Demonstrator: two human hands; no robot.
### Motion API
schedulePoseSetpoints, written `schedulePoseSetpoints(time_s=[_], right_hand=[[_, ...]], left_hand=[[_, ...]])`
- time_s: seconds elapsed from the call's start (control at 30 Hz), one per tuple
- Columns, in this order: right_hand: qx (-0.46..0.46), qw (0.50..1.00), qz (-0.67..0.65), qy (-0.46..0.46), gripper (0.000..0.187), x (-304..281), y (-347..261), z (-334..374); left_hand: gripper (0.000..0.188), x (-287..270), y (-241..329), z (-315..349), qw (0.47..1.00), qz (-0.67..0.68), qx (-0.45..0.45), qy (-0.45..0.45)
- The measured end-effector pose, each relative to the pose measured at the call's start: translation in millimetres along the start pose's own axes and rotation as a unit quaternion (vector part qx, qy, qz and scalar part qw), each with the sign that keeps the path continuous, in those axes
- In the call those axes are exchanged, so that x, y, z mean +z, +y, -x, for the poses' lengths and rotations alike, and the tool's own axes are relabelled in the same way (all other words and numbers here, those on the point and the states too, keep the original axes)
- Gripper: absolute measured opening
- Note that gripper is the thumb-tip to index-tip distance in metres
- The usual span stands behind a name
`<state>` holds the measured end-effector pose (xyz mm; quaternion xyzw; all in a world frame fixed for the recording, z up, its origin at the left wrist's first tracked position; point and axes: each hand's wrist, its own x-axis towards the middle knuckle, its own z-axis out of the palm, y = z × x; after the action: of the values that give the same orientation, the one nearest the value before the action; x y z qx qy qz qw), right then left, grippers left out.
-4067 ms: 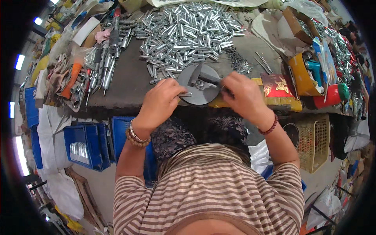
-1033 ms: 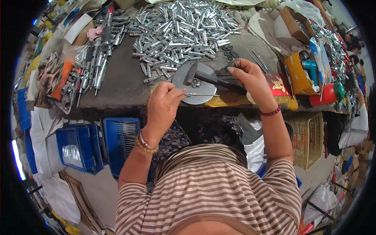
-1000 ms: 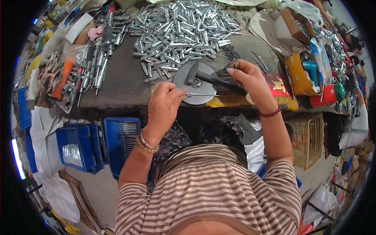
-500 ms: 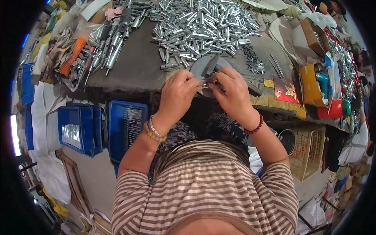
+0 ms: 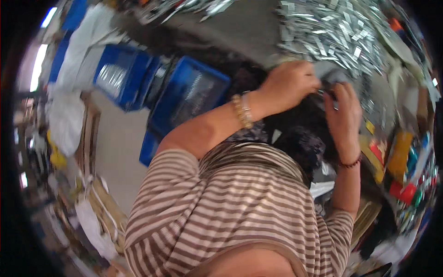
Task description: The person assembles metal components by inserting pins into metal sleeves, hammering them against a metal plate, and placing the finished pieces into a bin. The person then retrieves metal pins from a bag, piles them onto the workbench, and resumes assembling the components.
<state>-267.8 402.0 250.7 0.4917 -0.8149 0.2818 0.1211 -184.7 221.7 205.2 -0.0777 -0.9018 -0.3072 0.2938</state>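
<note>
My left hand (image 5: pixel 291 87) is closed in a pinch at the bench edge, its fingertips blurred and whatever they hold too small to make out. Close by on its right, my right hand (image 5: pixel 345 111) has its thumb and fingers curled together, with a small shiny bit at the fingertips that I cannot name. A gap separates the two hands. Just beyond them is a round grey block (image 5: pixel 336 75), partly hidden by the fingers. Behind that spreads a big heap of short silver metal tubes (image 5: pixel 332 32).
Blue bins (image 5: pixel 196 92) holding thin metal rods hang below the bench at left. On the right stand a yellow box (image 5: pixel 400 154) and a red container (image 5: pixel 400 191). A tan crate (image 5: pixel 367 221) is low at right. More metal tools (image 5: pixel 198 8) lie at the far left.
The whole view has swung left, so bench and heap sit further right, and the picture is blurred. My hands, close together at the grey block before, are now slightly further apart.
</note>
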Motion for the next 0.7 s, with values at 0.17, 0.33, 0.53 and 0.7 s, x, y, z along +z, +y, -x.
schedulePoseSetpoints(time_s=[0.17,0.33,0.53,0.7], right_hand=[[0.009,0.999,0.014,-0.043,0.013,7.9,5.6,2.9],[0.001,1.0,0.024,0.0,0.012,17.9,9.2,10.4],[0.002,0.999,0.018,0.04,0.014,27.6,11.2,20.3],[-0.011,0.994,0.106,0.038,0.018,20.0,13.8,25.3]], left_hand=[[0.007,4.7,0.3,6.2,1.0,-0.011,-0.008,0.024],[0.009,6.8,-4.3,9.2,0.999,0.01,-0.002,0.05],[0.008,10.8,-8.0,8.8,0.998,0.018,0.002,0.056],[0.011,10.5,-8.0,10.6,0.999,0.006,0.003,0.049]])
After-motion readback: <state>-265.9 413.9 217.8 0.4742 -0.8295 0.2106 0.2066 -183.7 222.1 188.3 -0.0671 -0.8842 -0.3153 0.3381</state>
